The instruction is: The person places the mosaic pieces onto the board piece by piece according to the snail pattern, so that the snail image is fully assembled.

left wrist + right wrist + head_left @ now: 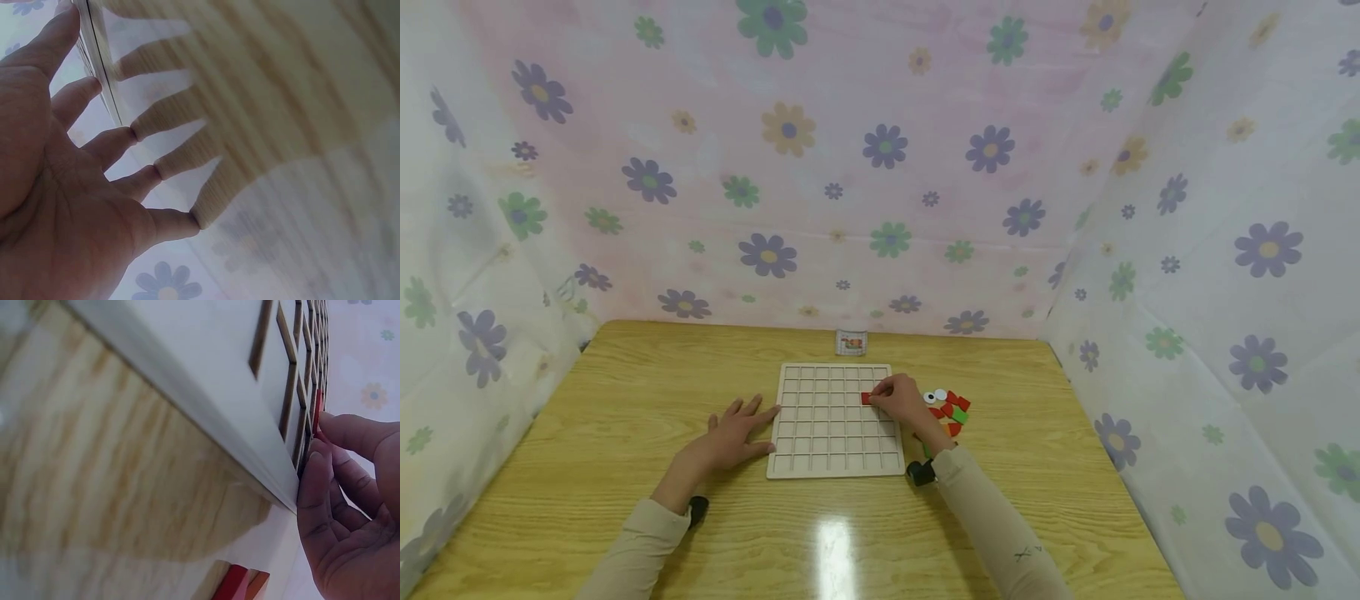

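on a wood-grain desk point(647, 375), pinching a red tile point(866, 398) toward the right of the gridded board point(835, 428) with the right hand point(901, 402); touching its left edge with the splayed left hand point(730, 437); seemingly barely begun, with loose pieces point(947, 410) left nearby.

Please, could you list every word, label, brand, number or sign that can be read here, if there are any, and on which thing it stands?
No word, brand or number can be read.
Small card: a picture shows; any print is too small to read.
Right sleeve: small dark marks, too blurred to say if they are letters.
Grid board and red piece: no writing visible.
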`<state>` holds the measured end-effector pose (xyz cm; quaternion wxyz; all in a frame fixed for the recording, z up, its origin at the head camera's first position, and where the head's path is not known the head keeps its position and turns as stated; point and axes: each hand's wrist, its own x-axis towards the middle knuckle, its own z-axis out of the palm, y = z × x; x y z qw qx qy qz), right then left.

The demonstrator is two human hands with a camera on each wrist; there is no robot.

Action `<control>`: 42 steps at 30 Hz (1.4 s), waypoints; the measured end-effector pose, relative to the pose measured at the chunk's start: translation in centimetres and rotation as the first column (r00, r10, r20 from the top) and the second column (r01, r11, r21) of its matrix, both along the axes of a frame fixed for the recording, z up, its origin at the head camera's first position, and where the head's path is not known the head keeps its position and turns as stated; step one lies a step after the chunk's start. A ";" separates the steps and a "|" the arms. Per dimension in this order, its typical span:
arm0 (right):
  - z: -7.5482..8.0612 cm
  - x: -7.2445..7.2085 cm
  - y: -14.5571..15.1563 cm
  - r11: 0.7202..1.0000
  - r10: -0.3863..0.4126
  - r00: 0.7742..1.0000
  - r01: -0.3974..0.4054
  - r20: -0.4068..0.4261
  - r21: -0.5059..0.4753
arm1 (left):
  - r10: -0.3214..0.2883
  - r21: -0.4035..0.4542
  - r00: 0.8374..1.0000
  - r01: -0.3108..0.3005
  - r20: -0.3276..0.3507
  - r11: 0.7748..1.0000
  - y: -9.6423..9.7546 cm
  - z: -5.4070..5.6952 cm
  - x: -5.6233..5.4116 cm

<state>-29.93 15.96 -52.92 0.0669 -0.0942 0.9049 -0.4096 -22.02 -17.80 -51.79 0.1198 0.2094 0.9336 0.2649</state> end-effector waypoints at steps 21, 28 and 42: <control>0.8 4.6 6.1 0.978 0.026 0.976 -0.069 -0.215 -0.197 | 0.009 0.001 1.000 -0.009 -0.004 1.000 -0.3 -0.7 -0.2; -0.2 7.4 9.8 0.984 -0.050 0.986 0.022 -0.156 -0.178 | 0.014 -0.008 1.000 -0.013 0.006 1.000 -0.3 -0.6 -0.2; 0.1 9.1 13.9 0.994 -0.100 0.995 0.100 -0.001 0.046 | 0.005 0.021 1.000 -0.006 0.013 1.000 -0.1 -0.5 0.0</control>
